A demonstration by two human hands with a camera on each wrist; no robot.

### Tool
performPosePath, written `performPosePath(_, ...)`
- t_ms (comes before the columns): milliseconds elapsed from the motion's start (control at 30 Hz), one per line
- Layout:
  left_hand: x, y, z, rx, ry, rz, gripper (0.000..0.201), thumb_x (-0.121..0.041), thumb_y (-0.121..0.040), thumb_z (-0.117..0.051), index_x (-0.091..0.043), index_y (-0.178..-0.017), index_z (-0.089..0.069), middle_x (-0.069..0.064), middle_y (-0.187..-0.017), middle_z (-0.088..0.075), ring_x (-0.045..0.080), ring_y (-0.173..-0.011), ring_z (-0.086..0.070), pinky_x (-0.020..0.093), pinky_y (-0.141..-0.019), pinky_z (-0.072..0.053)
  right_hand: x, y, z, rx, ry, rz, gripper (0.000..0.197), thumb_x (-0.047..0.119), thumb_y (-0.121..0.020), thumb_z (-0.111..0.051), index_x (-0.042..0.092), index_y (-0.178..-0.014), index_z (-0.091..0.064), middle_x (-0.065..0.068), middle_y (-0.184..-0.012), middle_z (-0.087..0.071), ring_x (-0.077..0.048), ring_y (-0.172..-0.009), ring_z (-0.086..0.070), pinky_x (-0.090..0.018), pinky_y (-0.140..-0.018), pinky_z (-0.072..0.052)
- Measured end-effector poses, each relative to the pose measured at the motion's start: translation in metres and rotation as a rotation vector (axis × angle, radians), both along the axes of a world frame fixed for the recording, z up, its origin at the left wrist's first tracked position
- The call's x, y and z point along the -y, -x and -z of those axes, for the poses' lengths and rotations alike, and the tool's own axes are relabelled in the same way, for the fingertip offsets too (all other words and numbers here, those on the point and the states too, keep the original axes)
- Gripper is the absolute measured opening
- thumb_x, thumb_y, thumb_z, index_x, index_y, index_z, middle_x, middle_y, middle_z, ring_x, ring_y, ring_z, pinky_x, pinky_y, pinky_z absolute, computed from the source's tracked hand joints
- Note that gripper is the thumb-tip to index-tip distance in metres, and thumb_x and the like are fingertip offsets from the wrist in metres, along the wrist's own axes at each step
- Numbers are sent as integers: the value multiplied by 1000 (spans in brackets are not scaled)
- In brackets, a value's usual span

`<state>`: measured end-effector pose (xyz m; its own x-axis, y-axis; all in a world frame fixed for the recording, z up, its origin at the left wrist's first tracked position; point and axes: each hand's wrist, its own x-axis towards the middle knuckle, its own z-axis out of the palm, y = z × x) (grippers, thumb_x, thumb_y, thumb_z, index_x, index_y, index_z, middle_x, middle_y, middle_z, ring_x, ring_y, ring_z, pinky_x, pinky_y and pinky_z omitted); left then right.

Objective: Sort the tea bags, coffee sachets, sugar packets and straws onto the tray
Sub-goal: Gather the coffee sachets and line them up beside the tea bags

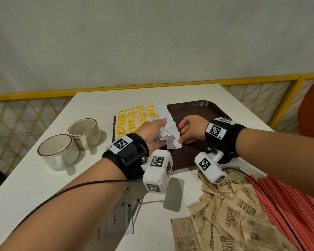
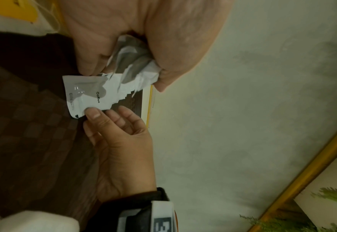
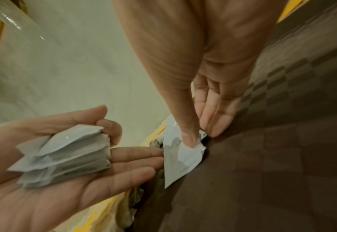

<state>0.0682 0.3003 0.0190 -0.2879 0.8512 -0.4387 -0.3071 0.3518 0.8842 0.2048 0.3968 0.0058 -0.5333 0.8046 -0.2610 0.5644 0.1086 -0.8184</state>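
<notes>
Coffee sachets [image 1: 168, 122] line the tray [image 1: 203, 109] beside finished tea bags [image 1: 134, 118]. Her left hand [image 1: 152, 133] cups a stack; her right hand [image 1: 192, 130] pinches one sachet [image 1: 174, 143] onto the row. Sugar packets [image 1: 234, 214] and straws [image 1: 288, 205] wait nearby, right.

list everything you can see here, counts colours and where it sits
tray: one, dark brown, centre of the table
tea bags: many, yellow and white, rows on the tray's left part
coffee sachets on tray: an overlapping column, white, right of the tea bags
coffee sachets on table: a few, white, near edge under the left forearm
sugar packets: a loose pile, brown paper, on the table near right
straws: a bundle, red, right of the sugar
cups: two, cream with a brown rim, left of the tray
table: one, white
left hand: holds a stack of white sachets
right hand: pinches one sachet down on the tray
</notes>
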Motion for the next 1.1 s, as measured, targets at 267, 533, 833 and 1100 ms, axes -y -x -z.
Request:
performPosePath(267, 2, 3, 2, 35, 12, 13, 31, -28, -95, -55, -10, -120, -53, 12, -110, -64, 25, -87, -66, 29, -48, -52, 0, -1, -1, -40, 14, 28, 45, -11, -70, -77, 2, -107, -55, -12, -90, -60, -21, -72, -64, -24, -52, -57)
performPosePath(533, 2, 3, 5, 61, 18, 35, 26, -28, -96, -55, -13, -116, -56, 11, -109, -65, 25, -88, -66, 33, -60, -54, 1, -4, 4, -24, -54, 26, 43, -5, -69, -80, 6, -105, -58, -10, -93, -65, -21, -79, -67, -29, -69, -58)
performPosePath(833, -3, 10, 10, 27, 5, 25, 23, -30, -93, -58, -12, -108, -57, 12, -123, -62, 28, -106, -63, 39, -87, -48, -3, 1, 3, 31, -108, 18, 41, -2, -68, -81, 12, -99, -59, -8, -98, -67, -22, -87, -68, -33, -77, -58)
performPosePath(1100, -9, 16, 8, 86, 31, 55, 31, -32, -96, -52, -10, -118, -54, 19, -132, -55, 32, -93, -62, 39, -68, -53, 0, 4, -2, 29, -120, 23, 41, -4, -68, -81, 11, -99, -59, -5, -95, -63, -18, -81, -65, -23, -64, -57)
